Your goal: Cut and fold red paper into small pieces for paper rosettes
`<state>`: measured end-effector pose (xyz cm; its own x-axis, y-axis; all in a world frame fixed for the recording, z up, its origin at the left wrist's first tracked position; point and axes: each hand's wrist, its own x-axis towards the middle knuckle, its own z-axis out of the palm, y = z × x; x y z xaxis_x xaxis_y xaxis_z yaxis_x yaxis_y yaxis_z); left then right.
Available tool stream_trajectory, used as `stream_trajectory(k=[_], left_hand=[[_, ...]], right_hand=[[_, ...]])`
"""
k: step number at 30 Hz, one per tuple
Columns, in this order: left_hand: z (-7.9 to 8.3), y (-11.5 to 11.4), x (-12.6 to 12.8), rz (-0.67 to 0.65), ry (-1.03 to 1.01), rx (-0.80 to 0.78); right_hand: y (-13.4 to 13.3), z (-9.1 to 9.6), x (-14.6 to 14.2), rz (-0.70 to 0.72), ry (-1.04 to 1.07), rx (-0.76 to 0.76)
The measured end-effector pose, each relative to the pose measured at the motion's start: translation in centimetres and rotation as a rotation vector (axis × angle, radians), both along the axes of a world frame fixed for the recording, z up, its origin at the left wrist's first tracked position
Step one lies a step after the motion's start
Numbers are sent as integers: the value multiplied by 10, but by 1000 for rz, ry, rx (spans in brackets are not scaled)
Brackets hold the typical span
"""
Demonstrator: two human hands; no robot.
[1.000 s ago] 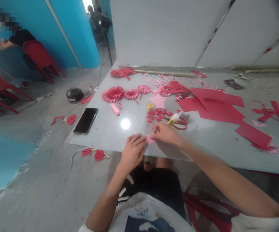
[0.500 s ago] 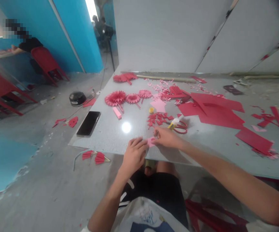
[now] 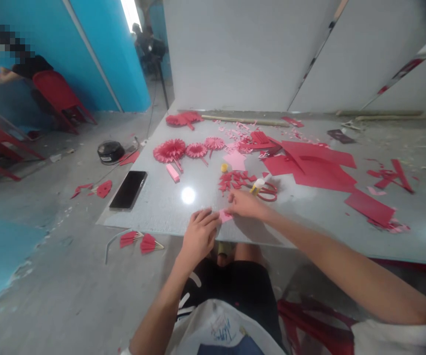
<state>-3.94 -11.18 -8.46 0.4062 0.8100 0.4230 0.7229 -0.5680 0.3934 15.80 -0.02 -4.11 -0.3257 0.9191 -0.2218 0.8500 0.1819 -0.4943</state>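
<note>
At the table's near edge lies a small piece of pink paper [image 3: 225, 215] with a bit of red on it. My left hand [image 3: 201, 231] rests at its left end, fingers stretched out and lying on the tabletop and the paper's edge; the thumb is hidden. My right hand [image 3: 245, 203] is just above the paper's right end, thumb and index finger pinched together. What they hold, if anything, is too small to make out. Beyond that hand lie small red paper cutouts [image 3: 235, 181], a white and yellow glue bottle [image 3: 257, 185] and red-handled scissors [image 3: 271, 192].
Pleated red paper fans [image 3: 170, 151] stand at the table's left, near a pink block [image 3: 173, 173] and a phone [image 3: 128, 190]. Red paper sheets [image 3: 323, 172] and scraps cover the right side. A yellow cap [image 3: 224, 167] sits mid-table. Another person [image 3: 31, 66] sits far left.
My right fingertips have lifted slightly off the pink paper, showing more of it and its red bit. The left hand stays at the paper. The whole view has shifted a little.
</note>
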Motion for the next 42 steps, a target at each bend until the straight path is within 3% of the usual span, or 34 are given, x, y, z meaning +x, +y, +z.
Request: stream_trajectory(k=[4, 13, 18, 25, 30, 38, 42], left_hand=[[0, 0, 0, 9, 0, -7], [-2, 0, -1, 0, 11, -11], [-1, 0, 0, 7, 6, -9], [-2, 0, 1, 25, -10, 22], [-2, -3, -1, 64, 46, 19], [6, -22, -12, 170, 12, 69], [10, -25, -19, 82, 7, 151]], right_hand=[[-1, -3, 4, 9, 76, -62], [-2, 3, 2, 82, -17, -5], [2, 1, 5, 62, 80, -117], [-1, 1, 0, 41, 81, -22], [-23, -2, 5, -34, 257, 105], [-74, -37, 41, -285, 634, 95], [-85, -41, 49, -344, 684, 123]])
